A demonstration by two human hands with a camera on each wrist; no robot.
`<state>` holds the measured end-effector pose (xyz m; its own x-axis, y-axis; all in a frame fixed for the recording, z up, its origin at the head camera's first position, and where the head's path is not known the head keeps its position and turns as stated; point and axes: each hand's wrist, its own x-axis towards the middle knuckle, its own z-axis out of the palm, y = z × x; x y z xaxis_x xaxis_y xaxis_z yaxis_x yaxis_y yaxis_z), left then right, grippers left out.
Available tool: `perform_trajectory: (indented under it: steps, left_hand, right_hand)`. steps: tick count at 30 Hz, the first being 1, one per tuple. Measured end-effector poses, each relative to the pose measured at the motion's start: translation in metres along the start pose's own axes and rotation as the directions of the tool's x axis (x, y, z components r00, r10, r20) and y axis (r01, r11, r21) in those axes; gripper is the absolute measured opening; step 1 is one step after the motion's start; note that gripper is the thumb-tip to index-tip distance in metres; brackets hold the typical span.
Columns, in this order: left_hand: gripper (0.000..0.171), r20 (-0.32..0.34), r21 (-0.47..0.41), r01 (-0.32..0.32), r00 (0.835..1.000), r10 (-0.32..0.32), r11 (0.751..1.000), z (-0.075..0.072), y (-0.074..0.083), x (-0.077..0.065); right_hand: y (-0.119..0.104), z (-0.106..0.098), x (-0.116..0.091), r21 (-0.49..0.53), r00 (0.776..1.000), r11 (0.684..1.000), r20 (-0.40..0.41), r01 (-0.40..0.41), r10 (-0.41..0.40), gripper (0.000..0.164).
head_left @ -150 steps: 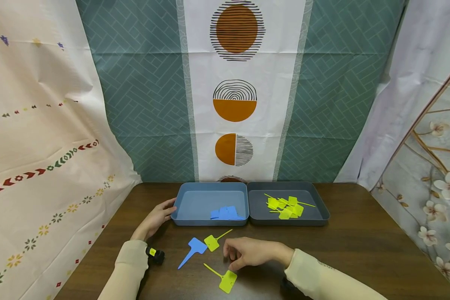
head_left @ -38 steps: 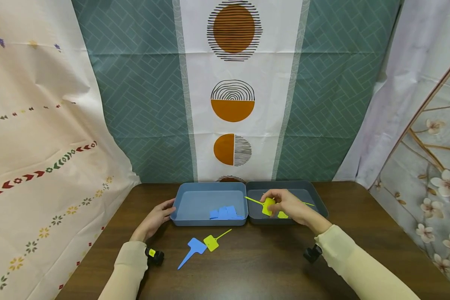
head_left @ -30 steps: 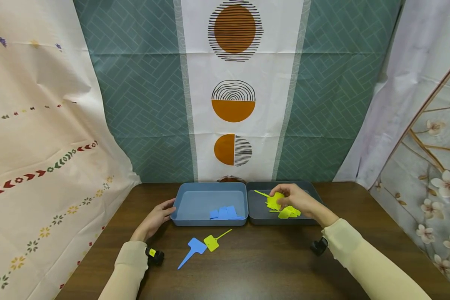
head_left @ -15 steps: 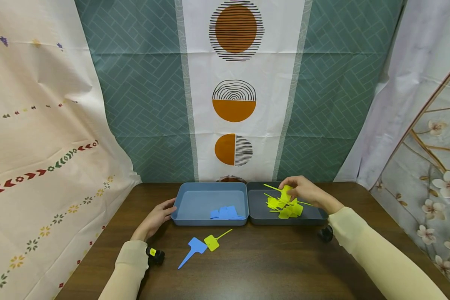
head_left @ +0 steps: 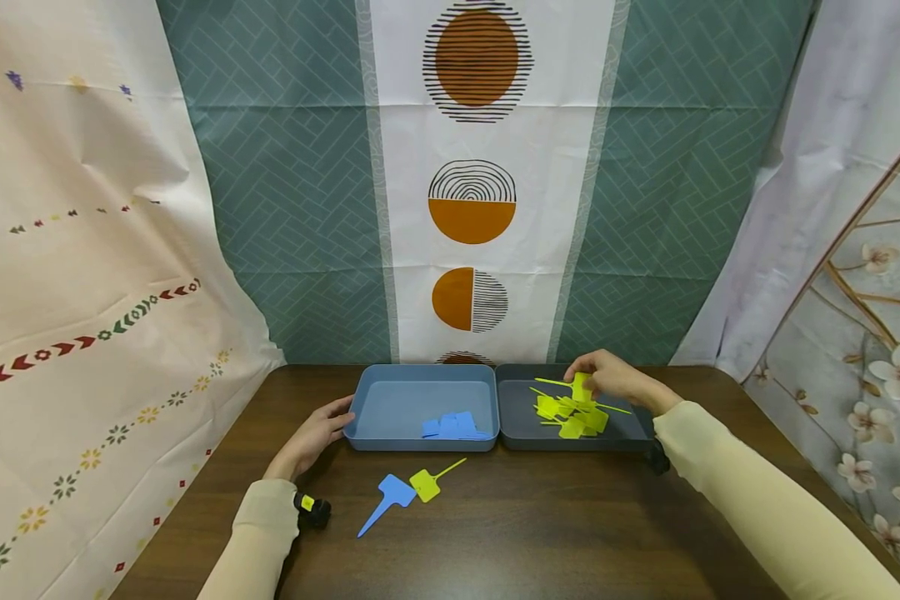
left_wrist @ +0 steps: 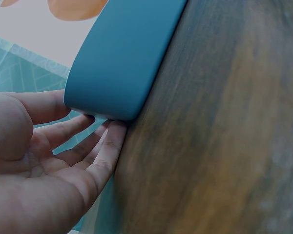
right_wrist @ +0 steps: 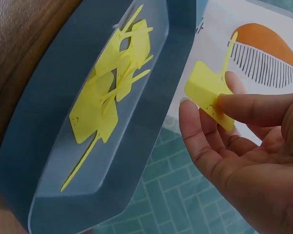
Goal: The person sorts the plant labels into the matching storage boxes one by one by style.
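Note:
My right hand point(head_left: 617, 377) pinches a yellow plant label point(right_wrist: 210, 92) by its flat head, thumb on one face, its thin stem pointing away. It is above the back of the dark grey tray point(head_left: 517, 400). In that tray lies a loose pile of several yellow plant labels point(head_left: 572, 417). My left hand point(head_left: 315, 435) touches the left end of the blue tray point(left_wrist: 122, 53) with its fingertips, the fingers mostly straight. Several blue plant labels point(head_left: 453, 426) lie inside the blue tray's front right part.
In front of the blue tray, a blue plant label point(head_left: 390, 498) and a yellow plant label point(head_left: 424, 485) lie side by side on the brown table point(head_left: 510, 533). Both trays stand together at the table's back edge, before a hanging patterned cloth point(head_left: 307, 208).
My right hand picked up the yellow label at the table's front and carried it over the dark grey tray, then further right and back. The left hand stays at the blue tray.

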<state>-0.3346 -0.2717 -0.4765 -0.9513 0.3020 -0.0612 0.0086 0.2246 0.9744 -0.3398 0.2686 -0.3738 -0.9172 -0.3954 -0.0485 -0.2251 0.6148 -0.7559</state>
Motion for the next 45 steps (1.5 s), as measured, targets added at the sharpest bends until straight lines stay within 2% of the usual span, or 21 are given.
perform_trajectory:
  steps: [11, 20, 28, 36, 45]
  left_hand:
    - [0.057, 0.003, 0.001, 0.005, 1.000, -0.005, 1.000, 0.002, 0.000, 0.002]
    - [0.057, 0.009, 0.001, 0.003, 1.000, -0.003, 1.000, 0.003, -0.001, 0.002]
    - [0.057, 0.003, 0.004, 0.004, 1.000, -0.004, 1.000, 0.004, 0.000, 0.001]
    - [0.057, 0.007, 0.005, -0.001, 1.000, 0.001, 1.000, 0.003, 0.000, 0.001]
    - [0.057, 0.000, 0.003, 0.006, 1.000, -0.006, 1.000, 0.001, 0.000, 0.001]
  right_hand:
    - [0.005, -0.006, 0.005, -0.086, 1.000, 0.996, 0.023, -0.014, 0.016, 0.034]
    - [0.009, -0.013, 0.005, -0.168, 0.999, 0.985, -0.023, -0.035, 0.032, 0.034]
    - [0.010, -0.009, 0.004, -0.122, 1.000, 0.992, -0.004, -0.004, 0.004, 0.025]
    - [-0.004, 0.012, -0.004, -0.042, 0.992, 0.991, 0.006, 0.124, -0.123, 0.021]
    - [-0.018, 0.035, -0.008, 0.028, 0.988, 0.987, -0.010, 0.155, -0.155, 0.020]
